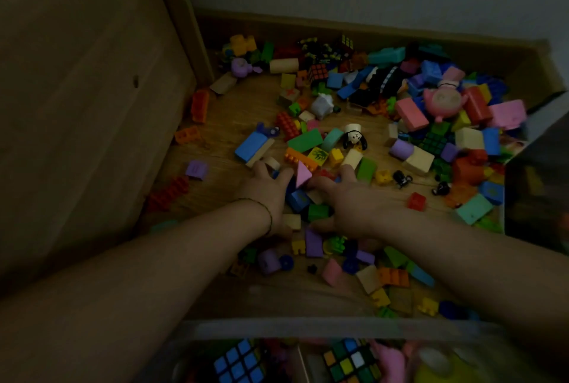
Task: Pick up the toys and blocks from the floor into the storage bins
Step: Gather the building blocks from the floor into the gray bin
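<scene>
Wooden floor (234, 111), dimly lit, fills most of the view, with a tall wooden panel (77, 90) along its left side. Coloured toy blocks (431, 136) lie scattered across the floor, heaped thickest at the right, where a pink pig toy (443, 102) rests on top. At the bottom edge, nearest the viewer, the pale rim of a storage bin (308, 328) shows; 2 puzzle cubes (237, 364) sit inside. 2 bare forearms reach forward into the middle of the blocks. The left hand (268, 191) and right hand (348, 198) lie palms down, fingers spread and lightly bent, touching a small cluster between them. A pink triangle block (303, 175) stands between their fingertips. A yellow block (317, 155) just beyond carries a green print, too blurred to read.
</scene>
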